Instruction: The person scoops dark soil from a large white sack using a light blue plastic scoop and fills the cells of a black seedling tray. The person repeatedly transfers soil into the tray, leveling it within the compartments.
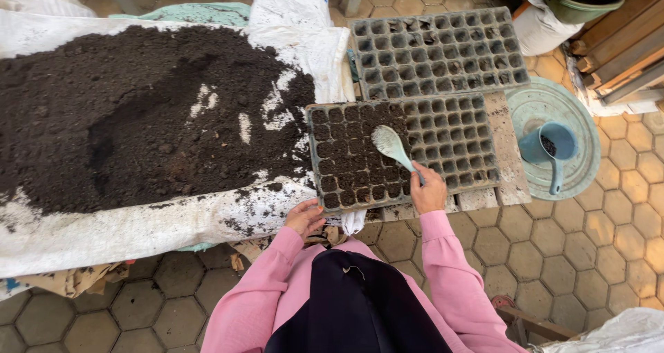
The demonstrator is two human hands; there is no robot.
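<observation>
Soil point(138, 111) lies heaped on a white sheet point(104, 235) at the far left, spread over a floor of hexagonal pavers point(602, 235). The left hand point(304, 218) rests at the sheet's near edge, just by the tray's corner, fingers curled downward; whether it grips the cloth or only presses on it I cannot tell. Next comes the tray point(404, 149), a grey cell tray on a low slab point(501, 149): its left columns are packed dark with soil, its right columns look empty. The right hand point(429, 190) is closed around the handle of a pale spoon point(391, 145), whose bowl hovers over the filled cells near the tray's middle. Behind it sits a second tray point(439, 52), mostly unfilled. To the right a blue scoop point(550, 145) holding a little dark material rests on a round green lid point(553, 138).

In my judgement, soil could spill off the spoon onto the slab or pavers if it tips between heap and tray, and cells could end up unevenly filled if the bowl drags across their ribs. The tray overhangs the sheet's edge, so a push might shift it.

Fingertips of both hands are hidden. What the spoon carries is hard to make out. Timber point(622, 42) and a bucket point(577, 7) at top right are cut off.
</observation>
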